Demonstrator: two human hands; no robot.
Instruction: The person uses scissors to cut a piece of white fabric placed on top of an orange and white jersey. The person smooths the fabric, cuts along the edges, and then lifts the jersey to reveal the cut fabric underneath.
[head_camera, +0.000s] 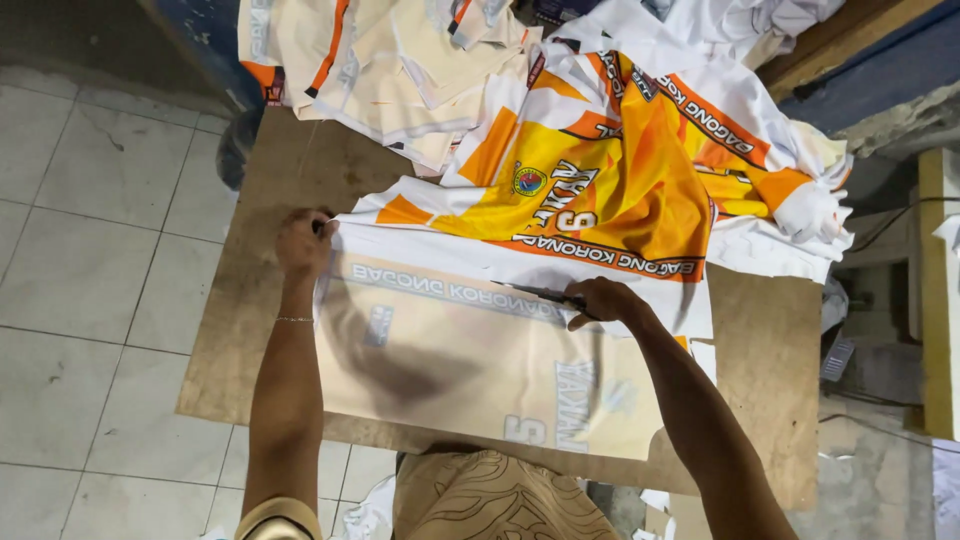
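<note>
A cream printed sheet (470, 360) lies flat on the near part of the brown counter (760, 380), its long axis running left to right. The left hand (303, 243) pinches the sheet's far-left corner, seemingly to keep it taut and still. The right hand (603, 301) grips what looks like scissors (535, 292), though the tool is thin and hard to make out; its blades point left along the sheet's far edge. Just beyond, a yellow, orange and white printed fabric (610, 190) drapes over that edge, with more cut pieces (400, 70) piled at the far side.
</note>
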